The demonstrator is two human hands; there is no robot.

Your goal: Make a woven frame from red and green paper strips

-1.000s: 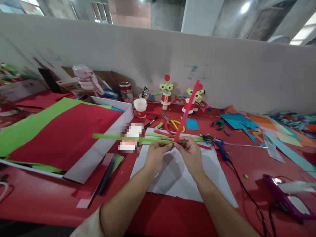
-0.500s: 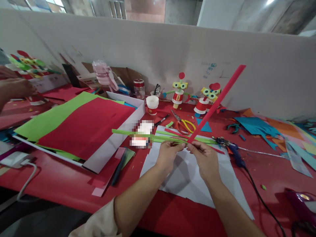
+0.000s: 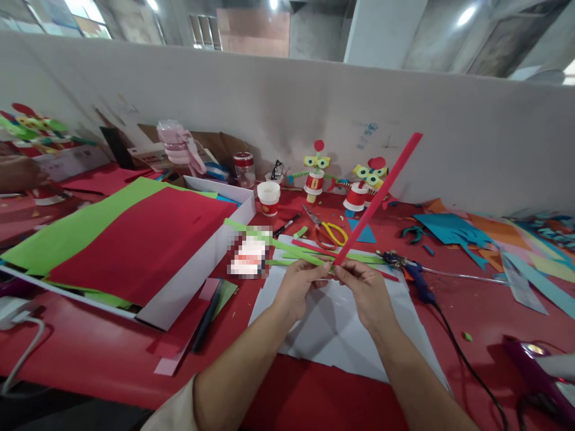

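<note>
My left hand [image 3: 295,290] and my right hand [image 3: 366,291] meet above a white sheet [image 3: 341,335], each with its fingers closed in a pinch. Between them is the spot where a green paper strip [image 3: 283,244] and a red paper strip [image 3: 381,194] cross at their ends. The green strip runs off to the left from my left fingertips. Upward and to the right, the red strip slants from my right fingertips. The fingers partly hide the crossing itself. More green and red strips lie on the sheet just behind my hands.
A white box [image 3: 193,272] of coloured paper stands left. Behind the hands are pliers [image 3: 330,230], a paper cup [image 3: 268,197] and two paper-cup figures [image 3: 314,179]. A glue gun [image 3: 417,281] with a cord lies right. Another person's hand [image 3: 20,173] shows far left.
The green strip's free end has swung up and closer to the hands. Both hands stay pinched at the crossing. The whole view has shifted slightly.
</note>
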